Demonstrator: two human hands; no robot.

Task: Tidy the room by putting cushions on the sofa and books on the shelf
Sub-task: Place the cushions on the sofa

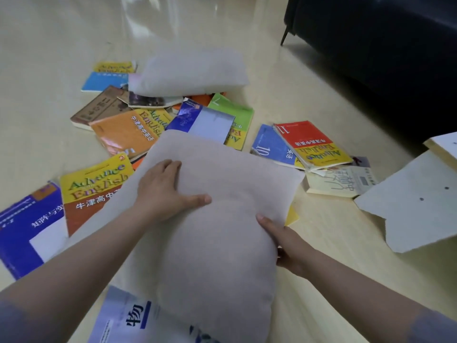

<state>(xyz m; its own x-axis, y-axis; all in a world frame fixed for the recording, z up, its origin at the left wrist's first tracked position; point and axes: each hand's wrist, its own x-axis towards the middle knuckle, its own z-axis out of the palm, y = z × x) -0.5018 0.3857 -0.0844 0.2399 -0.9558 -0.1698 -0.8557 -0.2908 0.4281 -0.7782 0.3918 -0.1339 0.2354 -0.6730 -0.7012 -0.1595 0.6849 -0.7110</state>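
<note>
Pressing flat on the top face of the near cushion [217, 231] with the left hand [168, 189], fingers straight and spread, thumb out toward three o'clock, gripping nothing. Pinching the same cushion's edge at four o'clock with the right hand [286, 246]: thumb on top, fingers tucked under the seam (mostly hidden, but seemingly wrapped round the fabric). Held properly by one edge only, then, with the far corners lying over or just above the scattered books; cannot tell which. Likely to slip from under the flat left palm on lifting, for want of any curl round that side, then sag, swing and drop back. Could also drag glossy covers along the smooth floor [74, 33], or catch the orange book [123, 134] at eleven o'clock and the yellow book [96, 179] at nine, both partly tucked under the cushion. Worth watching underfoot too: slippery paperbacks such as the pale blue book [123, 318] at six o'clock and the red book [309, 142] at two, close to any path toward the dark sofa [383, 58] at one o'clock. Farther out at twelve, a second cushion [188, 73] resting on more books, not yet on the sofa. At three o'clock, a white board [415, 201] with small holes, near a cream book [333, 184]; easy to clip with a swinging cushion on turning toward the sofa. No shelf in view.
</note>
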